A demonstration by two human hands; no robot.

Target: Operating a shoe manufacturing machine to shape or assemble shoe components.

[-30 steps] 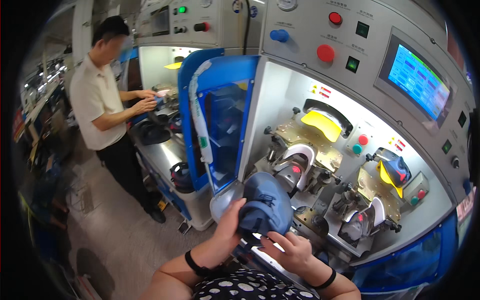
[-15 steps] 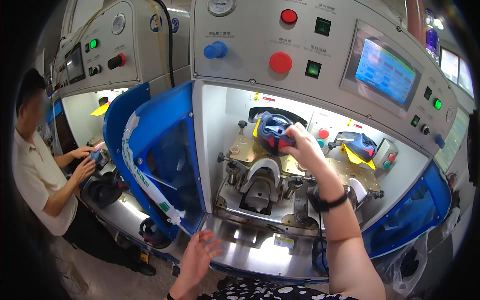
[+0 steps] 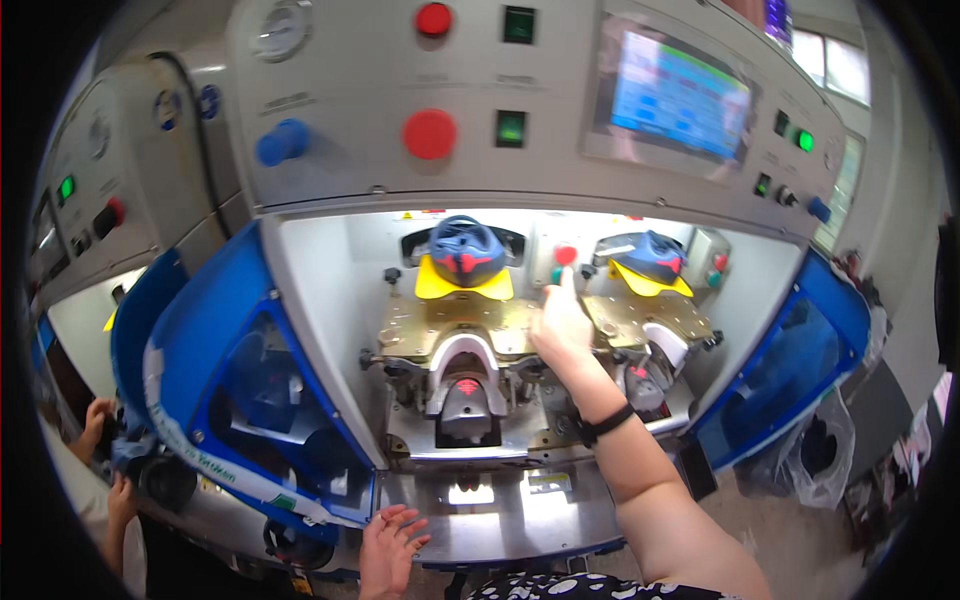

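Note:
My right hand [image 3: 562, 322] reaches into the lit chamber with its index finger stretched out and its other fingers curled, holding nothing. The fingertip is at a small red button [image 3: 566, 254] and a green button [image 3: 557, 272]; contact with either cannot be told. To its left, a navy piece like a shoe upper with red patches [image 3: 466, 248] sits over a yellow flap [image 3: 462, 284] at the left station. A similar piece [image 3: 652, 256] sits over another yellow flap at the right station. My left hand [image 3: 392, 550], empty with fingers spread, is by the metal front ledge.
Below the pieces are metal plates [image 3: 455, 322] and curved moulds [image 3: 467, 400]. Blue doors [image 3: 230, 370] flank the chamber. A control panel with a screen [image 3: 680, 95] is above. Another person's hands [image 3: 95, 425] are at the far left, and a plastic bag [image 3: 825, 450] hangs at right.
My right hand has let go of the left navy piece, which now rests at its station, and has moved right to the buttons. My left hand has lowered slightly. The view has shifted right.

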